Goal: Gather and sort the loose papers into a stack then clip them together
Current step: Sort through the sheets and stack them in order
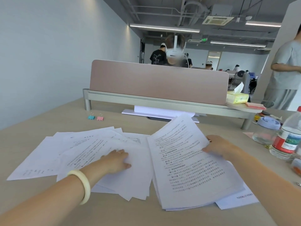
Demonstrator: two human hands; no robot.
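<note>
**Fig. Gathering step, head view.** The right hand (218,146) pinches the right edge of the stack (187,163), thumb on top and fingers beneath. The far end of the stack is lifted off the bench (48,118). Its long axis runs from the near edge towards the far edge, at the near right. The left hand (116,160) lies palm-down on the loose sheets (73,154); its grip is spread and presses the top sheet, pinching nothing visible. These sheets fan out just left of the stack, overlapping at differing angles. The left hand is therefore the nearer, and a rightward slide would probably bring the next sheet to the stack. Two clips, teal (91,117) and pink (100,118), rest well apart towards the far left edge, untouched.
</note>
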